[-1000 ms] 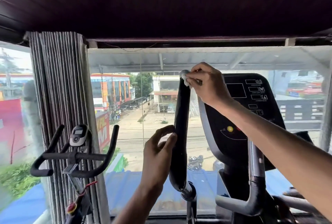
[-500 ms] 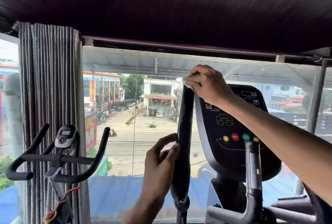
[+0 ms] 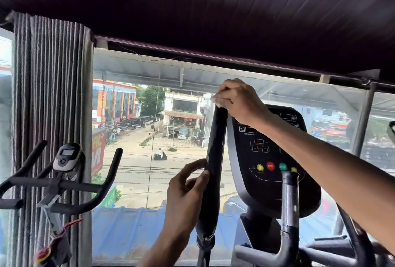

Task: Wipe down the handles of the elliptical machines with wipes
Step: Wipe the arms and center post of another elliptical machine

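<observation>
One black handle (image 3: 213, 159) of the elliptical stands upright, leaning slightly, centre of view, just left of the console (image 3: 269, 181).

- Wipe (image 3: 215, 101): white, bunched, on the top end of the handle. Only a small corner shows under the fingers.
- Right hand (image 3: 237, 100): fingers curled down over the wipe, clamping it onto the handle tip. The forearm runs in from the lower right, across the console face.
- Left hand (image 3: 186, 189): lower down, about mid-height on the same handle. Thumb and curled fingers hold the handle's left edge. The arm comes up from the bottom of view.
- The hands are well apart, one at the top, one at the middle.

Console: dark panel with a row of round buttons, yellow, red marked STOP, green (image 3: 282, 166). Small display windows above, partly covered by the right wrist. A grey bar (image 3: 289, 202) rises in front of its lower part.

Left side: exercise bike handlebars (image 3: 64, 185), black, with a small grey display unit (image 3: 66, 156) on top. Behind it hangs a grey pleated curtain (image 3: 53, 95).

Beyond: a large window (image 3: 128, 234), street below, a scooter rider (image 3: 159, 155) on the road, buildings opposite. Dark panelled ceiling (image 3: 213, 10) overhead.
</observation>
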Demonstrator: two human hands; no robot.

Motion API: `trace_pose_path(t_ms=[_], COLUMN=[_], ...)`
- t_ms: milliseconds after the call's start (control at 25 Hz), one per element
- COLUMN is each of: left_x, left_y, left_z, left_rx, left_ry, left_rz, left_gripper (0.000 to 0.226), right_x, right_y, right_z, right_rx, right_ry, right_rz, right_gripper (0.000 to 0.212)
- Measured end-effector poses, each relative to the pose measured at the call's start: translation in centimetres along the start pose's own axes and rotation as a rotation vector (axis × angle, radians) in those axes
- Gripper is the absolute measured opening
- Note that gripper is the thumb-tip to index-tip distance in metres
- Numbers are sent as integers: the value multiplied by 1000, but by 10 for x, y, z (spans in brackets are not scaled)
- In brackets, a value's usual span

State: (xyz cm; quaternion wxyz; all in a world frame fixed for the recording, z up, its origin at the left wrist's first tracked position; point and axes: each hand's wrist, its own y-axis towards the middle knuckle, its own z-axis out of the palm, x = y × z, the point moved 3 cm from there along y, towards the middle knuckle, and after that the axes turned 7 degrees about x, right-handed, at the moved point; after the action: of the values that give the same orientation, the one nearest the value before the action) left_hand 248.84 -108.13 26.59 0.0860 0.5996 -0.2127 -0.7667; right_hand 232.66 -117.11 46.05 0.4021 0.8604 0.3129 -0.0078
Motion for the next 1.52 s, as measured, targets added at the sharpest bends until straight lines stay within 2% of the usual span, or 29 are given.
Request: trace_pose_path(t_ms=[120,160,280,440,560,680,840,960,1000,1080,1120,1240,1280,1360,1440,1520], left_x=[0,0,2,3,4,5,10,11,11,12,12,11,11,11,11,10], left_y=[0,0,0,1,1,2,2,0,0,0,0,1,2,2,2,1], left_z=[1,1,1,1,0,-1,-1,-2,-2,-2,-1,-2,-1,-1,-1,0], left_rx=[6,3,-6,10,10,22,22,30,30,30,29,25,22,14,9,12], left_ry=[-17,-19,-25,-21,-23,-40,-45,-69,-67,-61,-65,-67,-60,-61,-61,-65], left_rz=[-11,-15,-15,1,2,8,7,22,26,24,21,22,26,30,27,30], left_gripper=[25,25,24,23,22,23,21,20,19,19,18,20,20,21,20,20], right_x=[13,14,12,17,19,36,25,38,39,34,35,57,58,42,16,-6], right_y=[-8,-11,-19,-26,-27,-36,-30,-42,-43,-41,-42,-50,-50,-35,-15,0], right_z=[-2,-2,-4,-2,-7,1,-4,1,1,-3,-3,4,5,3,-1,-5], right_rx=[219,241,78,199,157,348,167,314,308,192,192,407,430,338,180,45], right_ry=[57,54,34,44,55,125,96,132,115,105,124,164,135,26,-85,-140], right_rz=[-98,-110,-60,-143,-97,-232,-89,-246,-270,-168,-137,-273,-310,-301,-211,-108], right_gripper=[16,16,20,21,20,21,22,25,25,22,20,24,28,29,17,16])
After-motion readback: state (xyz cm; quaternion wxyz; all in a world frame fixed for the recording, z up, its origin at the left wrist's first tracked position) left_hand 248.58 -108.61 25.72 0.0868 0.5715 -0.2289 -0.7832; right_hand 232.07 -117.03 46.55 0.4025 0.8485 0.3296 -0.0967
